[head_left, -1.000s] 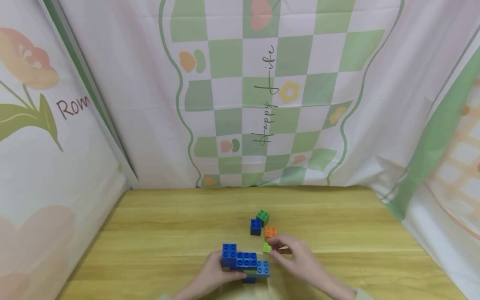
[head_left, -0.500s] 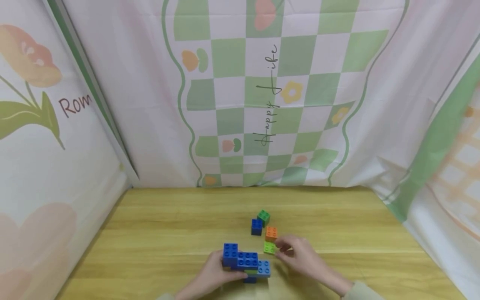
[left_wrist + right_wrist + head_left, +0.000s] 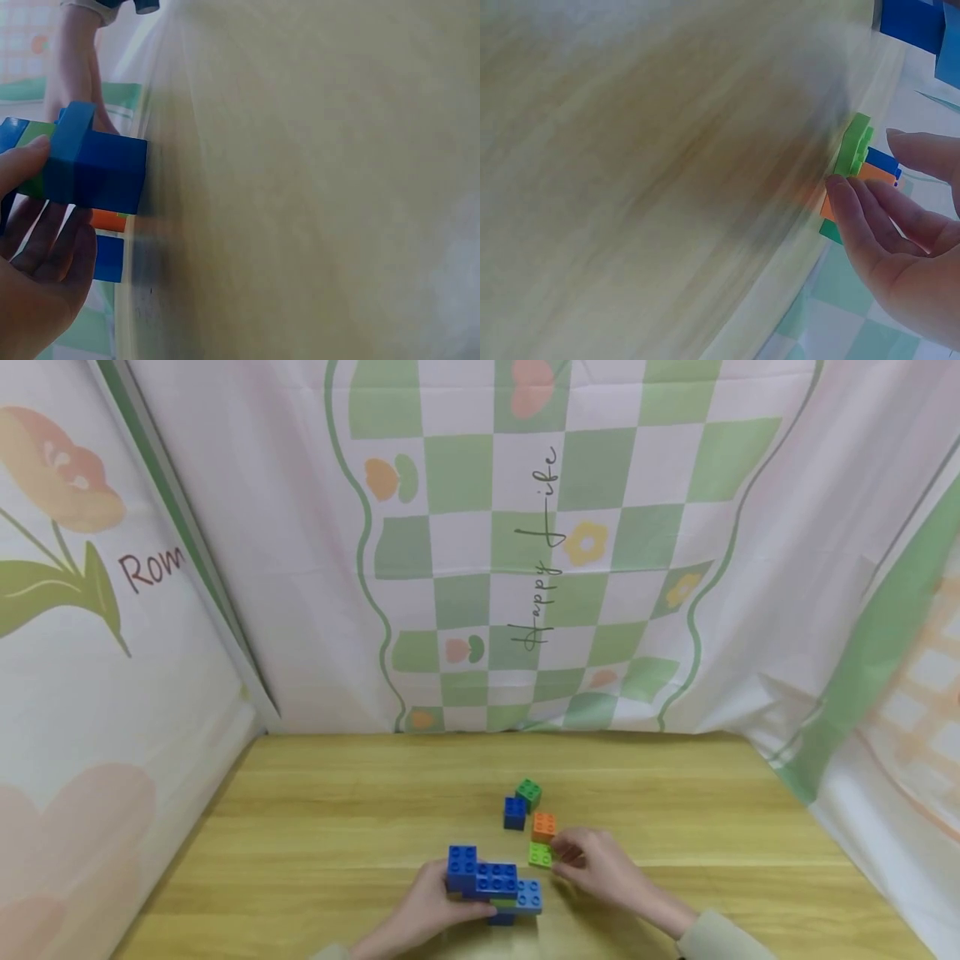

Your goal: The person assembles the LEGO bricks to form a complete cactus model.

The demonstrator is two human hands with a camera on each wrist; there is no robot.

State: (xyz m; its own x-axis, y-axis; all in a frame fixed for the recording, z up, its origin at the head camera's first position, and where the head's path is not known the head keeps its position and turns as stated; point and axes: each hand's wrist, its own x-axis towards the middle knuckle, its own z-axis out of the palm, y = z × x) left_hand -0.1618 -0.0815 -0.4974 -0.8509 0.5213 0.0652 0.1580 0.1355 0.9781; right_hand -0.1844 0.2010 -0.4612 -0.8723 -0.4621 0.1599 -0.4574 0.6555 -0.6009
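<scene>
My left hand [image 3: 431, 902] grips a stepped build of toy building bricks [image 3: 496, 878], mostly dark blue, with a lighter blue piece at its right and a lime layer below. In the left wrist view the thumb lies across the green layer of the build [image 3: 111, 172], with the fingers beneath. To the right, my right hand [image 3: 603, 870] is beside a flat lime brick [image 3: 540, 855] on the table. Seen from the right wrist, thumb and fingers stand apart, fingertips right at the lime brick [image 3: 850, 146], and nothing is held.
Behind the lime brick sits an orange brick [image 3: 544, 826]. Farther back are a dark blue brick [image 3: 513, 814] and a green brick [image 3: 528, 793], close together. The wooden table [image 3: 337, 810] ends at a checked curtain [image 3: 517, 568], with printed cloth at both sides.
My right hand has drawn back slightly to the right from the lime brick, uncovering its studs. The left hand keeps its hold on the build.
</scene>
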